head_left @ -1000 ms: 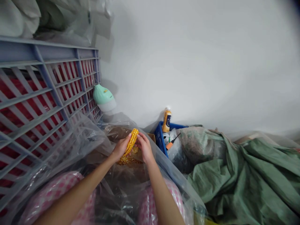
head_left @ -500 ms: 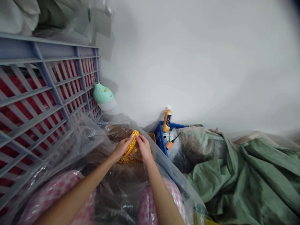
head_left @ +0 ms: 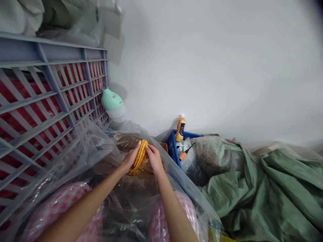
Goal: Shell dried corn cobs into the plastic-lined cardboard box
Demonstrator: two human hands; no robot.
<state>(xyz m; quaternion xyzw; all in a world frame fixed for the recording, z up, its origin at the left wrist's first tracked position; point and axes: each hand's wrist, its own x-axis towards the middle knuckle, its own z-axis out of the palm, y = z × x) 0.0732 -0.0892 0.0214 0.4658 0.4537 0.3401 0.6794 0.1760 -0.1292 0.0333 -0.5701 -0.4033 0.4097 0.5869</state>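
Between my two hands is a yellow corn cob (head_left: 140, 155), tilted with its top end up and slightly right. My left hand (head_left: 130, 159) is closed around its left side, the thumb lying near the top. My right hand (head_left: 154, 159) presses its fingertips against the upper right of the cob. Below it, loose corn kernels (head_left: 138, 171) lie in a cardboard box (head_left: 148, 183) lined or overlapped by clear plastic. The undersides of my fingers are hidden.
Clear plastic sheeting (head_left: 98, 141) covers my knees in pink check. A slatted crate (head_left: 67, 87) with a hanging green-white lamp (head_left: 113, 102) stands left. At right are a blue basket (head_left: 172, 148), a bottle (head_left: 180, 128), an orange-handled tool (head_left: 183, 156) and green cloth (head_left: 272, 195).
The cob has turned a little more upright and shifted slightly left. My left thumb has moved up toward its top; my right hand has shifted slightly left.
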